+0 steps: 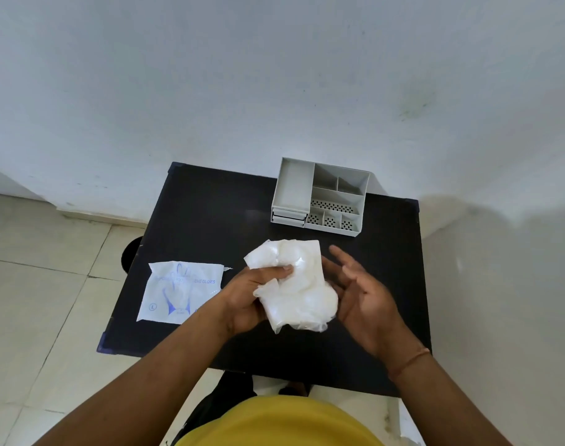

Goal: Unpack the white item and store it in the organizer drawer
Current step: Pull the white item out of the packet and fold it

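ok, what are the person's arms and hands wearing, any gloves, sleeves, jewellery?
Both hands are bare: left hand, right hand, no gloves. Forearms are uncovered, no sleeves in view. A thin orange-brown thread band circles the right wrist. No rings or watch visible. A yellow garment covers the torso.

Bright even daylight, soft shadows, wide-angle bending at edges, slight softness, perhaps motion blur

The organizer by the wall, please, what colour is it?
Light grey organizer, clearest in the head view.
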### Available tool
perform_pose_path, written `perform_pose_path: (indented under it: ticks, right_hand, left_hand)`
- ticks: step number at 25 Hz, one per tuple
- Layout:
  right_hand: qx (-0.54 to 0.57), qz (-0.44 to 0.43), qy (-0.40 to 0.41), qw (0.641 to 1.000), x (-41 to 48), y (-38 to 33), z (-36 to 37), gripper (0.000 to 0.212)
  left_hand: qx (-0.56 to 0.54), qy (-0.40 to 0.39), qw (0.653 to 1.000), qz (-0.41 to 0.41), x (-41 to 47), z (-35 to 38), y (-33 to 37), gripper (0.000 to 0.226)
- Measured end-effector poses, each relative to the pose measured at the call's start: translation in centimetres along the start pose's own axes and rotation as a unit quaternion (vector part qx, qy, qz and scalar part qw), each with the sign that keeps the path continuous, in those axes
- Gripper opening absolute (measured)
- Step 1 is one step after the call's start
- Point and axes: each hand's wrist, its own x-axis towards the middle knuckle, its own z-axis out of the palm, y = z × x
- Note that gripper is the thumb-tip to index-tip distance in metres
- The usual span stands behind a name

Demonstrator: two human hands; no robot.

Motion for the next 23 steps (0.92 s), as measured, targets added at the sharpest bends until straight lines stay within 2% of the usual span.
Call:
perform_pose_path:
  ticks: [3,6,8,10,13,15,19,21,23]
  right_hand:
    - [-0.091,-0.007,-0.025,0.996,-0.4,1.3,0.3,0.057]
    - [-0.044,0.007,-0.052,0.998,-0.1,2.2,1.8,0.069]
    - [-0.04,0.01,-0.017,0.999,0.8,2.6,3.5,0.065]
    - [-0.061,0.004,0.034,0.998,1.8,2.9,5.2,0.05]
    - [-0.106,-0.002,0.083,0.991,2.8,3.9,6.4,0.025]
    - [-0.102,0.011,0.119,0.988,3.3,4.4,6.8,0.026]
    - [-0.039,0.02,0.142,0.989,4.0,5.0,7.7,0.033]
    - [-0.064,0.009,0.13,0.989,4.2,5.3,8.3,0.037]
    - [-0.075,-0.004,0.117,0.99,4.2,5.6,9.0,0.039]
  left_hand:
    - [-0.042,-0.005,0.999,-0.01,0.7,-0.7,1.5,0.052]
    - [-0.046,-0.003,0.999,-0.025,1.4,-1.5,2.3,0.056]
    - [-0.014,-0.001,0.999,-0.04,1.7,-1.9,2.6,0.064]
    - [0.051,0.003,0.998,-0.046,1.7,-1.8,2.9,0.072]
    - [0.141,0.006,0.989,-0.046,1.6,-1.4,3.8,0.049]
    - [0.154,0.0,0.986,-0.07,1.2,-1.6,5.2,0.044]
    - [0.212,-0.082,0.972,-0.068,0.6,-3.7,7.8,0.059]
    - [0.294,-0.062,0.953,-0.035,0.9,-4.4,8.1,0.074]
    - [0.328,-0.043,0.944,-0.014,1.1,-4.9,8.3,0.077]
